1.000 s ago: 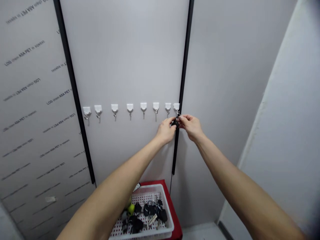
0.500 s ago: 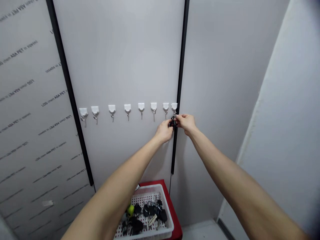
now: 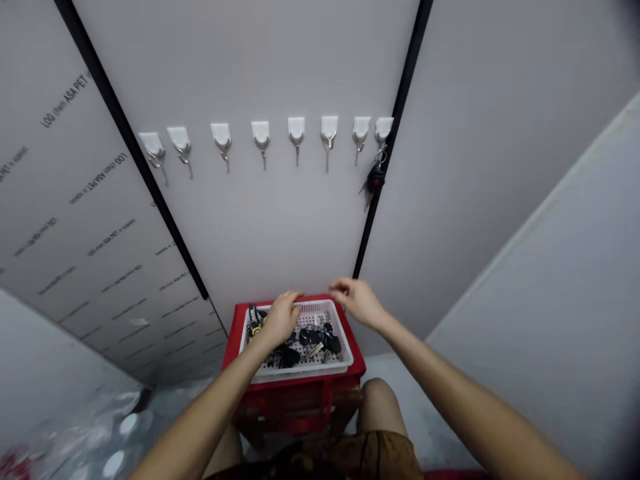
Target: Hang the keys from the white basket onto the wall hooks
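A bunch of keys with a black fob (image 3: 375, 179) hangs by its ring from the rightmost white hook (image 3: 383, 128) on the wall. Below, a white plastic basket (image 3: 345, 333) holds several keys with black fobs (image 3: 311, 335). Over the basket's back part, my left hand (image 3: 283, 317) is open with its fingers stretched out and nothing seen in them. Just right of the basket's back corner, my right hand (image 3: 357, 300) is in the air, its fingers loosely bent and somewhat blurred, with no object showing in it.
Several more white hooks (image 3: 261, 133) run in a row to the left, nothing hanging on them. Black strips (image 3: 417, 37) edge the wall panel. Under the basket is a red-covered stool (image 3: 233, 343), close before my knees. A side wall (image 3: 575, 300) stands at right.
Both hands have let go of the black-fob keys, which now hang on the rightmost hook. My hands have come down towards the basket, and the view has tilted downward.
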`<state>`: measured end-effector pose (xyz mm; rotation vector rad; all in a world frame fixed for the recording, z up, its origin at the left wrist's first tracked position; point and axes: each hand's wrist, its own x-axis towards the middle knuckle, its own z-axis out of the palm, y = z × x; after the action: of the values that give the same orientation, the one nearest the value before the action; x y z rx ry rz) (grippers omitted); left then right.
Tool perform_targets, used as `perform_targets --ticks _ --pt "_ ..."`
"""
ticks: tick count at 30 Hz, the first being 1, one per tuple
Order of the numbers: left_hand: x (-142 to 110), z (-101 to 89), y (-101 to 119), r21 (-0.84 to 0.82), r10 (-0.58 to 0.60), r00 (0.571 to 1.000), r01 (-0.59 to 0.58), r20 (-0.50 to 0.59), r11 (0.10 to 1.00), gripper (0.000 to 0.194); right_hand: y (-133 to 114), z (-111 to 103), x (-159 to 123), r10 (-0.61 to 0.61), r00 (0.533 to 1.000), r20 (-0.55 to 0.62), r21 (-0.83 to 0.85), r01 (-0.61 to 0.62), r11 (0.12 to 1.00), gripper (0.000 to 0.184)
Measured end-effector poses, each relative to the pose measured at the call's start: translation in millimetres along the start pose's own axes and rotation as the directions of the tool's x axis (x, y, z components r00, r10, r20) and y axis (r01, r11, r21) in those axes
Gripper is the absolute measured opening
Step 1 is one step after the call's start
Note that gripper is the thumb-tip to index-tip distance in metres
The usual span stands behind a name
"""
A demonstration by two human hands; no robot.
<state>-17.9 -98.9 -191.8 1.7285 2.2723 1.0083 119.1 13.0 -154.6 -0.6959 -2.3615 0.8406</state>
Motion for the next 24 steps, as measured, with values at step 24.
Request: perform_targets --ticks 24 --pt "-37.7 31.8 -8.3 0.085 0.017 0.979 -0.035 0.204 0.996 0.024 15.3 46.5 -38.9 0.098 0.995 0.019 -0.196 -0.092 0.976 0.02"
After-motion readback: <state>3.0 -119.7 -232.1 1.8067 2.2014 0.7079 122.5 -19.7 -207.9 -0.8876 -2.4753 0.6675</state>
